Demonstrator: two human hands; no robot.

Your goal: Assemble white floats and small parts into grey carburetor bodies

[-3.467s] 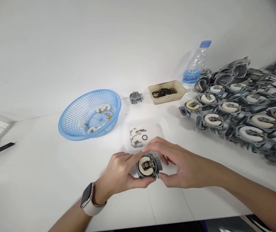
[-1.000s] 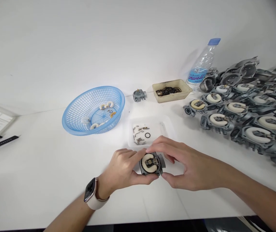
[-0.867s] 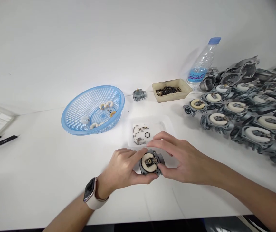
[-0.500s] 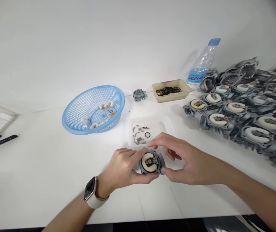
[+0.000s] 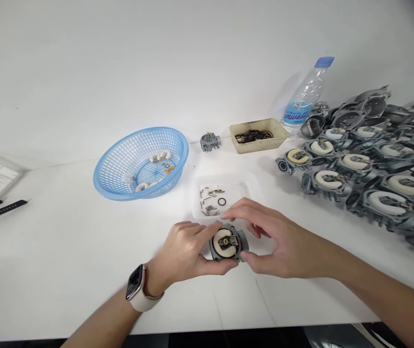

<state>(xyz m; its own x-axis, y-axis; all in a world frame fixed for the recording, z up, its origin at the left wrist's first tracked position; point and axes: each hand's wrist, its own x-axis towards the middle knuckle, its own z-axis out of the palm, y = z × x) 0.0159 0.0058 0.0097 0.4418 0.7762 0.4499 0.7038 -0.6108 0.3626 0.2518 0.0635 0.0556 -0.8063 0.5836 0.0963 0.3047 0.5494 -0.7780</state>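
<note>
Closely, the fingers of the left hand [image 5: 183,253] are clamping on a grey metal housing [image 5: 227,242], the thumb lying along its near edge and the index finger along its far edge. The fingers of the right hand [image 5: 281,237] are standing apart around the other side, the thumb tip seeming to be touching the rim; whether the index finger is touching, I cannot tell. The housing is sitting between the hands, over the table [image 5: 94,261], its open face pointing up. It is probably feeling dense and stiff, its smooth walls perhaps slipping a little if oily. Inside, a pale C-shaped float [image 5: 219,244] is looking lighter and more fragile, so the outer flange is offering the safer hold, and pushing on the float is risking a bend. Just beyond, a translucent tray [image 5: 238,186] is holding small metal parts [image 5: 210,210] and a black ring [image 5: 219,202], likely soft. Farther out, a blue basket [image 5: 100,186] is carrying more floats [image 5: 165,154] at left, while similar housings [image 5: 355,169] are crowding the right.
</note>
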